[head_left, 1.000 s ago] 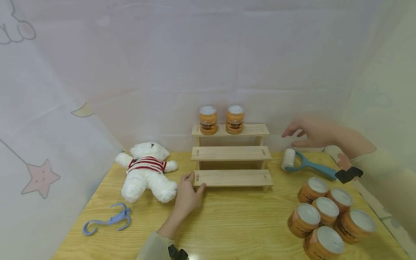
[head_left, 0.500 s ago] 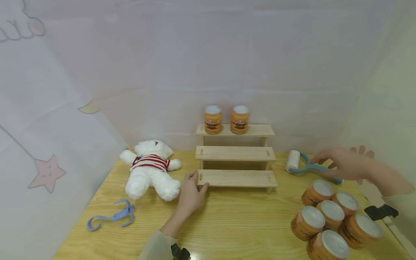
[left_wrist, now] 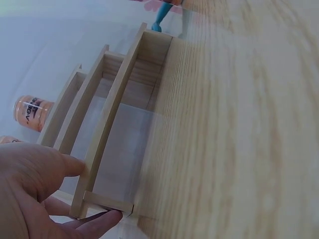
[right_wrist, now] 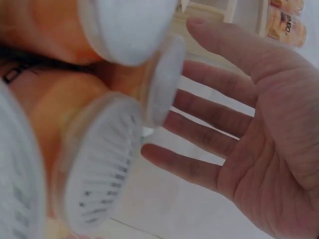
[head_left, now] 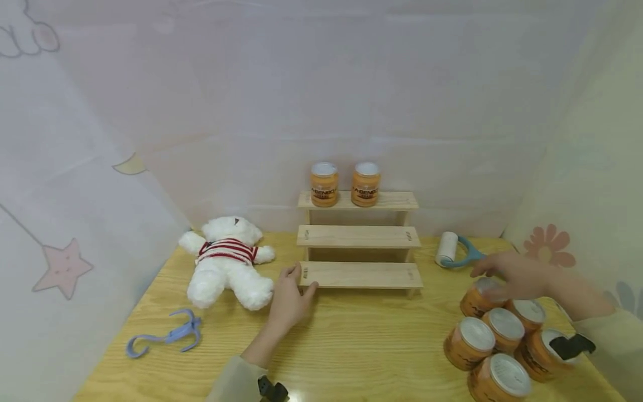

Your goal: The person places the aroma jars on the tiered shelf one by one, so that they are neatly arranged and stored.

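Note:
A three-step wooden shelf [head_left: 359,237] stands at the back of the table, with two orange jars [head_left: 324,184] with white lids on its top step. My left hand [head_left: 291,296] holds the left end of the bottom step between thumb and forefinger; the left wrist view shows this grip [left_wrist: 99,189] on the shelf [left_wrist: 119,109]. A cluster of several orange jars [head_left: 477,335] sits at the front right. Just above its rearmost jar [head_left: 474,301] hovers my right hand [head_left: 507,276], holding nothing. In the right wrist view that hand [right_wrist: 189,99] has spread, straight fingers beside the jar lids [right_wrist: 94,164].
A blue-handled lint roller [head_left: 454,252] lies right of the shelf, behind the jars. A white teddy bear [head_left: 226,262] in a striped shirt lies left of the shelf. A blue plastic hook [head_left: 166,338] lies at the front left. Fabric walls enclose the wooden table [head_left: 361,346].
My right hand came down from beside the shelf's top step, over the lint roller, to the jar cluster. The left hand stayed on the bottom step.

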Demonstrator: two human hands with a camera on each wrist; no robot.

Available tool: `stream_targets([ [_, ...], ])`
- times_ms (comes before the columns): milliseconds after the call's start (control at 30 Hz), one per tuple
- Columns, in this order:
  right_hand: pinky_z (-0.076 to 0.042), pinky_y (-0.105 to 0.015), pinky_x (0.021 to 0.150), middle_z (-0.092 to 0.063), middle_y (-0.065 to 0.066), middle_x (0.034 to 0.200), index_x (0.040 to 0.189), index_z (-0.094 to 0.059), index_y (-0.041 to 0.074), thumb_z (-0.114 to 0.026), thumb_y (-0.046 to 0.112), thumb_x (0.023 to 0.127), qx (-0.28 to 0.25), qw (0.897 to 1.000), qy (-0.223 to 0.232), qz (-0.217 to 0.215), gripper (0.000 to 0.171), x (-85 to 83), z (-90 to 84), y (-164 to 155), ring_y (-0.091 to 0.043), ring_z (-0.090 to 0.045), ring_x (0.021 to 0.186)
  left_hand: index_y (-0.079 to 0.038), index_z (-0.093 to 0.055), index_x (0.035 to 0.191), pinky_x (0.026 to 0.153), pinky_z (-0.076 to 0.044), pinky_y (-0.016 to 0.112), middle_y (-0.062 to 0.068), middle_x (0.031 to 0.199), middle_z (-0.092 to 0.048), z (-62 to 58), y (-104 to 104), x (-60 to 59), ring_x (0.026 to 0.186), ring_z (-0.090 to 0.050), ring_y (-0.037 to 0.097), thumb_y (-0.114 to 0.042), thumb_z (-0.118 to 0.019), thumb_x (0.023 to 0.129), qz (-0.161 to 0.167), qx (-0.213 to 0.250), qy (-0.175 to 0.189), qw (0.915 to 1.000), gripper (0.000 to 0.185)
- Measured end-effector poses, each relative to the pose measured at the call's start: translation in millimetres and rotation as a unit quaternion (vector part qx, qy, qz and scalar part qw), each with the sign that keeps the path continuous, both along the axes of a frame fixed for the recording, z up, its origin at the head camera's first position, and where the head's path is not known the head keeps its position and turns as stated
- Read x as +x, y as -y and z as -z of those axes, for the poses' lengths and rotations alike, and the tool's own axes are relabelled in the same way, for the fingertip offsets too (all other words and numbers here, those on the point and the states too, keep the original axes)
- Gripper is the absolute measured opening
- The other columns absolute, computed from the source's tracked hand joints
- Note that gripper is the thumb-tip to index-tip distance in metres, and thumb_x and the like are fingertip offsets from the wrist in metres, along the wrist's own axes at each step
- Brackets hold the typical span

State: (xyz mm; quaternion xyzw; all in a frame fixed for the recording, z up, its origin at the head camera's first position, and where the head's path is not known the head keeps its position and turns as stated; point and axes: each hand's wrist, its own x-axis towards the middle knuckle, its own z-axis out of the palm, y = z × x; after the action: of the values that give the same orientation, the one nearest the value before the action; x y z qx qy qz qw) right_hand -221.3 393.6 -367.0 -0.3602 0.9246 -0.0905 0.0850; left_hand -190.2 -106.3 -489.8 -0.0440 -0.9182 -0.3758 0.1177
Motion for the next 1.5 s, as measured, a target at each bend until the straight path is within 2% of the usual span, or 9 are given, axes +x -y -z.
stream_targets([
  [200, -0.059, -0.03, 0.075, -0.075, 0.007, 0.112, 0.114, -0.076, 0.019, -0.085, 0.031, 0.092, -0.003, 1.0, -0.02, -0.015, 0.027, 1.9, 10.3, 0.4, -0.017, -0.072, 0.097, 0.016, -0.044, 0.153, 0.11, -0.054, 0.057, 0.038, 0.147, -0.054, 1.3, 0.9, -0.8, 0.136, -0.057, 0.051, -0.025, -0.074, 0.102, 0.005, 0.001, 0.005, 1.0, 0.071],
  [367, -0.056, -0.028, 0.07, -0.073, 0.013, 0.102, 0.106, -0.076, 0.022, -0.09, 0.032, 0.085, -0.004, 1.0, -0.03, 0.005, 0.027, -1.9, 14.4, 0.5, -0.008, -0.068, 0.088, 0.015, -0.045, 0.153, 0.111, -0.054, 0.057, 0.037, 0.147, -0.054, 0.3, 1.1, -0.6, 0.137, -0.057, 0.051, -0.025, -0.074, 0.102, 0.0, 0.003, 0.008, 1.0, 0.072],
  [533, -0.051, -0.024, 0.066, -0.069, 0.017, 0.097, 0.1, -0.075, 0.025, -0.091, 0.027, 0.08, -0.015, 0.999, -0.04, 0.014, 0.026, -5.5, 15.7, -0.8, 0.001, -0.06, 0.084, 0.015, -0.044, 0.153, 0.112, -0.053, 0.057, 0.037, 0.148, -0.053, -0.7, 0.8, -0.1, 0.137, -0.056, 0.051, -0.025, -0.074, 0.102, -0.001, 0.0, 0.009, 1.0, 0.072],
  [633, -0.048, -0.023, 0.066, -0.068, 0.016, 0.096, 0.098, -0.074, 0.024, -0.093, 0.022, 0.076, -0.035, 0.998, -0.055, 0.013, 0.029, -7.5, 10.9, -2.0, 0.002, -0.057, 0.083, 0.015, -0.044, 0.153, 0.111, -0.053, 0.057, 0.037, 0.147, -0.053, -0.1, -0.1, 0.6, 0.137, -0.056, 0.051, -0.025, -0.074, 0.102, -0.002, 0.003, 0.01, 0.9999, 0.072],
  [867, -0.05, -0.025, 0.071, -0.066, 0.015, 0.102, 0.107, -0.072, 0.027, -0.091, 0.021, 0.077, -0.013, 0.996, -0.059, 0.066, 0.036, -18.9, -29.3, 3.8, -0.002, -0.058, 0.09, 0.015, -0.042, 0.154, 0.113, -0.051, 0.058, 0.036, 0.149, -0.052, 0.4, -1.2, 1.9, 0.139, -0.055, 0.051, -0.024, -0.074, 0.102, -0.007, 0.005, 0.012, 0.9999, 0.073],
  [1000, -0.05, -0.026, 0.069, -0.065, 0.013, 0.102, 0.105, -0.073, 0.026, -0.092, 0.017, 0.076, -0.035, 0.996, -0.067, 0.052, 0.036, -28.2, -45.5, 9.7, -0.004, -0.057, 0.09, 0.014, -0.041, 0.155, 0.114, -0.051, 0.058, 0.035, 0.15, -0.052, -0.4, -1.8, 0.9, 0.139, -0.055, 0.05, -0.025, -0.074, 0.102, -0.008, 0.006, 0.01, 0.9999, 0.074],
  [1133, -0.054, -0.025, 0.063, -0.066, 0.008, 0.102, 0.107, -0.073, 0.022, -0.089, 0.013, 0.08, -0.06, 0.997, -0.029, 0.048, 0.033, -36.3, -66.4, 16.1, -0.006, -0.058, 0.088, 0.016, -0.041, 0.154, 0.113, -0.052, 0.058, 0.036, 0.148, -0.053, -0.4, -3.8, -0.1, 0.138, -0.056, 0.051, -0.024, -0.074, 0.101, 0.002, 0.004, 0.006, 1.0, 0.074],
  [1267, -0.059, -0.026, 0.065, -0.067, 0.004, 0.103, 0.109, -0.073, 0.018, -0.085, 0.009, 0.085, -0.06, 0.997, 0.003, 0.045, 0.028, -48.6, -90.1, 28.4, -0.01, -0.061, 0.089, 0.017, -0.042, 0.153, 0.112, -0.052, 0.057, 0.038, 0.149, -0.052, 0.2, -3.2, 1.4, 0.139, -0.055, 0.052, -0.022, -0.075, 0.101, -0.002, 0.007, 0.005, 1.0, 0.073],
  [1500, -0.061, -0.031, 0.073, -0.07, 0.0, 0.11, 0.116, -0.074, 0.015, -0.087, 0.013, 0.086, -0.022, 0.999, -0.031, 0.031, 0.032, -74.9, -129.7, 56.6, -0.015, -0.063, 0.094, 0.017, -0.041, 0.154, 0.114, -0.051, 0.059, 0.039, 0.15, -0.05, -1.7, -1.7, 1.6, 0.14, -0.053, 0.053, -0.022, -0.074, 0.101, -0.006, 0.006, 0.007, 0.9999, 0.073],
])
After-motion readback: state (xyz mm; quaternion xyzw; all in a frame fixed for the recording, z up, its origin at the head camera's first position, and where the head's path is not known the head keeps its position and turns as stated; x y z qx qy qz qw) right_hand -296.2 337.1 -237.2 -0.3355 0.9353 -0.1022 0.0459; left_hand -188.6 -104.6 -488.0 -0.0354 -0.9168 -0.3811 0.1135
